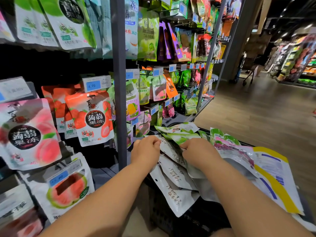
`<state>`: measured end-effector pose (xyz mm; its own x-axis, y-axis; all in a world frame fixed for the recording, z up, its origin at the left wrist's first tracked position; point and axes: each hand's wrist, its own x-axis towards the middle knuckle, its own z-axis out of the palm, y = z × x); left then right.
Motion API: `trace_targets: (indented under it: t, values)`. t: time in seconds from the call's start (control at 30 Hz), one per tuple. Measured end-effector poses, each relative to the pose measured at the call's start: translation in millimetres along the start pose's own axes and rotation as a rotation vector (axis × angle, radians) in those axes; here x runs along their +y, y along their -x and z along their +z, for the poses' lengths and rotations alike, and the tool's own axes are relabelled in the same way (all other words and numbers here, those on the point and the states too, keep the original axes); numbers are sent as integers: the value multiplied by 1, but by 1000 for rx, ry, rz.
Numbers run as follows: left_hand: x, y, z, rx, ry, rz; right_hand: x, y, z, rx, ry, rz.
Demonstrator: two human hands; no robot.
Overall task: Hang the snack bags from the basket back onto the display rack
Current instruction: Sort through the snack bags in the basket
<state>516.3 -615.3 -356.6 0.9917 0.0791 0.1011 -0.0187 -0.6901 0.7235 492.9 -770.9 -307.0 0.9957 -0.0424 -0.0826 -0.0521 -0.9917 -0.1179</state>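
Left hand [146, 151]: fingers curled, pinching a grey-white pouch [172, 168] atop the basket [179, 223]. Right hand [198, 152]: curled on the same pouch, probably separating it from the pile. Green pouches [181, 137]: basket's far end. Display rack [119, 82]: left of basket.

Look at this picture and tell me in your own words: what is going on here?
A person stands at a shop's display rack with a dark basket heaped with snack packets. The left hand and right hand are both down in the heap, fingers curled on the pale snack bags on top. Green bags lie behind them. Nothing is lifted toward the hooks yet.
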Motion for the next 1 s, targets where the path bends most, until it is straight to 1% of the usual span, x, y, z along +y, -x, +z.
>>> trace_targets:
  t: [0.27,0.37,0.5,0.67,0.77,0.83,0.9,0.93,1.0]
  values:
    - [1,1,-1,-19,6,-10,-3,0,5,196,23,-1]
    - [3,1,-4,-38,17,0,1,2,-1,291,-61,3]
    - [5,0,-7,-63,47,10,12,7,-12,450,-369,5]
    - [8,0,-6,-71,86,22,20,13,-22,542,-831,-55]
    - [10,1,-6,-70,100,22,24,13,-22,617,-1036,-46]
    - [11,2,-8,-53,86,33,24,12,-22,625,-1168,-10]
    - [14,3,-10,-30,58,59,23,10,-22,612,-1355,28]
    - [16,4,-11,-25,73,78,22,8,-22,592,-1469,37]
    - [21,8,-14,-30,187,116,18,6,-23,522,-1649,34]
